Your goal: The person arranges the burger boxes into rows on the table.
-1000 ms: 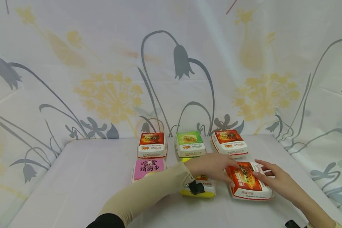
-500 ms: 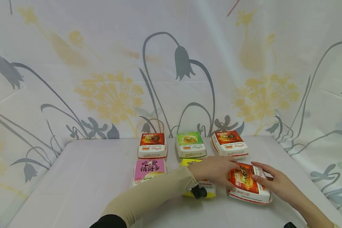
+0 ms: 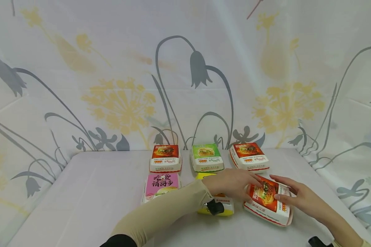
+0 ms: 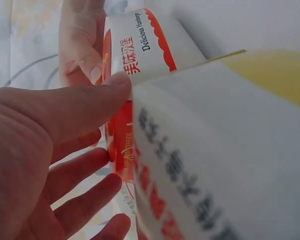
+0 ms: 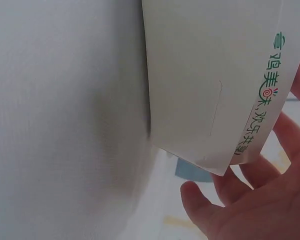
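A red and white hamburger box (image 3: pixel 267 199) sits at the front right of the table, turned askew. My left hand (image 3: pixel 233 183) holds its left side, thumb at the near corner and fingertips at the upper edge. From the opposite side my right hand (image 3: pixel 303 200) grips it, thumb on the lid and fingers along the far right side. In the left wrist view the box's printed front (image 4: pixel 155 45) shows beyond my thumb. The right wrist view has its white side wall (image 5: pixel 200 75) close up, with my fingers (image 5: pixel 257 170) around its end.
A yellow box (image 3: pixel 219 209) lies partly under my left forearm, beside a pink box (image 3: pixel 162 183). Behind them stand a red box (image 3: pixel 166 158), a green box (image 3: pixel 206 157) and another red box (image 3: pixel 248 156). A flower-patterned curtain (image 3: pixel 185 103) hangs behind the white table (image 3: pixel 80 199).
The hamburger box has turned clockwise between my hands and slid slightly nearer. Both hands have kept their hold and shifted a little with it.
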{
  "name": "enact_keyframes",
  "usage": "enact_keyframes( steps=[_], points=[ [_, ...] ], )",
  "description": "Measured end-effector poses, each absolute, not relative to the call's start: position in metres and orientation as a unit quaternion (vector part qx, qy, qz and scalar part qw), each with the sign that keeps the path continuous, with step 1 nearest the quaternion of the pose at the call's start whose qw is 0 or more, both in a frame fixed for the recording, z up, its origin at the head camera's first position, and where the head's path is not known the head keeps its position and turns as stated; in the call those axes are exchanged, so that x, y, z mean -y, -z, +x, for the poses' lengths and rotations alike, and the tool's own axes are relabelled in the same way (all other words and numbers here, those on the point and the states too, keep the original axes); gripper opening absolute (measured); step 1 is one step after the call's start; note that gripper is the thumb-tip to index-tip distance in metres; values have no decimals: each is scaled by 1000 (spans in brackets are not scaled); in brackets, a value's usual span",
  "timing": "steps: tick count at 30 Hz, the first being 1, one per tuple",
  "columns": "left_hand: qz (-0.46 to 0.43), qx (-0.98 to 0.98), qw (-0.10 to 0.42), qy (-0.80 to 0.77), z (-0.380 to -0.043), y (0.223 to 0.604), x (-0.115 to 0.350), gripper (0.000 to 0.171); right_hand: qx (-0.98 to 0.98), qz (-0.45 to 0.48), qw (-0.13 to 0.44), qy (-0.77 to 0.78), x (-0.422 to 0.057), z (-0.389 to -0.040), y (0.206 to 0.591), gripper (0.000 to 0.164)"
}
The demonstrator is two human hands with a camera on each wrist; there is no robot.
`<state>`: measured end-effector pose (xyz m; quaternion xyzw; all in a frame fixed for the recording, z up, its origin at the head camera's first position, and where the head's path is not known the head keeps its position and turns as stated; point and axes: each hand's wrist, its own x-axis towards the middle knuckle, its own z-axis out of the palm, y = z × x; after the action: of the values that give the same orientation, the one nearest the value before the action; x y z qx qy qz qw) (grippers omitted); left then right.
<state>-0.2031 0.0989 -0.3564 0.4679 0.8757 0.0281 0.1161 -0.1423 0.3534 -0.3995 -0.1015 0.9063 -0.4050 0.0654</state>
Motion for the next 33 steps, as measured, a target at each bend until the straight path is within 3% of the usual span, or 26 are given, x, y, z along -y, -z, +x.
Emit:
enact_keyframes(
  steps=[20, 33],
  points=[
    [410, -904, 108, -60, -202, 352, -95, 47, -893, -138, 79, 421, -360, -137, 404, 52],
    [384, -911, 113, -98, -207, 353, -95, 40, -872, -142, 159, 441, -371, -137, 402, 57]
  ],
)
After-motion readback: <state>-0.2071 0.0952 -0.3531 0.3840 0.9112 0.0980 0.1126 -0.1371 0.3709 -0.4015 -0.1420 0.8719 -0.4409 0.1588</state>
